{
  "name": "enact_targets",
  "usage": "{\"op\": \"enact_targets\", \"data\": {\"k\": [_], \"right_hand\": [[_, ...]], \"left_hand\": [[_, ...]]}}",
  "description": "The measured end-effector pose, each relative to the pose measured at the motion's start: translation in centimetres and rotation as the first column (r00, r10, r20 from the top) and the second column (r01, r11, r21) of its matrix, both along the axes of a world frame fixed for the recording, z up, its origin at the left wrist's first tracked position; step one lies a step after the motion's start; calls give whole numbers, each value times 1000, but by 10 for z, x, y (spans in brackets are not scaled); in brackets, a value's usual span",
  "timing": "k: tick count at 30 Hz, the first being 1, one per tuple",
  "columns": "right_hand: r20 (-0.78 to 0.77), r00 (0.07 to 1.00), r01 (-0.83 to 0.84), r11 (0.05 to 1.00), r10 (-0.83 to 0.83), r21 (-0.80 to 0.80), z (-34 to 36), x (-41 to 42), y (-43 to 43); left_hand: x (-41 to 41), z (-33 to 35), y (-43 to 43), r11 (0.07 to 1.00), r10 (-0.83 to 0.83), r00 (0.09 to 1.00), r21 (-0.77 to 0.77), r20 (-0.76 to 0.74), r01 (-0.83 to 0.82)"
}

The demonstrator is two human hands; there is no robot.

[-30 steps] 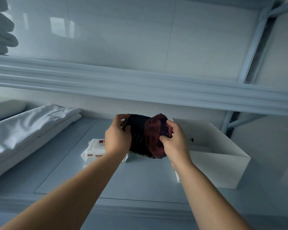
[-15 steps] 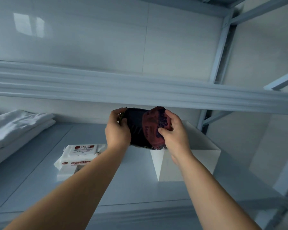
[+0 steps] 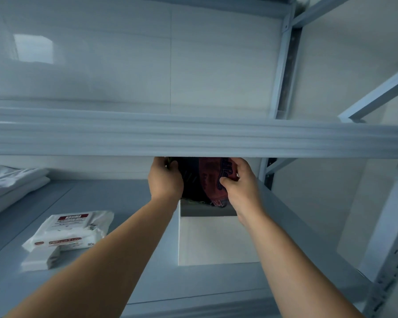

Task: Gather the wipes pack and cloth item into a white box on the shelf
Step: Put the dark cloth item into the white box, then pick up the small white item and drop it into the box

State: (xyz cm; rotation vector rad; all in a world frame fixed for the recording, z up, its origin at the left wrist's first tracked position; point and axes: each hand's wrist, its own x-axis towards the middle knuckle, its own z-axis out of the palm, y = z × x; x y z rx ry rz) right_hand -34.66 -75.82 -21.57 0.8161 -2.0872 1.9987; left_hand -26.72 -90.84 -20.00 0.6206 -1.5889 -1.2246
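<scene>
A dark folded cloth item [image 3: 201,182] with a red patterned part is held between my left hand [image 3: 164,180] and my right hand [image 3: 238,183], both gripping its sides. It hangs right over the open top of the white box [image 3: 216,239] on the shelf, its lower edge at the box's rim. The upper shelf beam hides the top of the cloth. The white wipes pack [image 3: 71,228] with a red label lies flat on the shelf, left of the box and of my left forearm.
The upper shelf beam [image 3: 193,136] crosses the view just above my hands. Folded white linen [image 3: 12,187] lies at the far left of the shelf. A metal upright [image 3: 386,237] and braces stand at the right. A smaller white pack [image 3: 39,260] lies under the wipes pack.
Both hands carried the cloth to the right, from beside the wipes pack to over the white box. The view swung right too, so the linen slid toward the left edge.
</scene>
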Motion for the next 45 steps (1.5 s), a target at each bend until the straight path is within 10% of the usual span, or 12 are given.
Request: {"op": "enact_targets", "data": {"k": [11,16,22,45], "right_hand": [[50,998,-45,942,30,332,-13,-56,14],[69,996,-91,854,64,513,-20,-62,14],[-59,997,-5,773,54,634,-17,-61,15],[-276,948,24,826,160,564,-13,-6,-18]], "left_hand": [[-41,-8,18,953,117,932,-302,342,-8],[-36,-21,15,793,426,696,-609,578,21],[-32,-27,15,826,425,531,-554,733,105],[35,-31,-5,838,397,661,-545,637,21]]}}
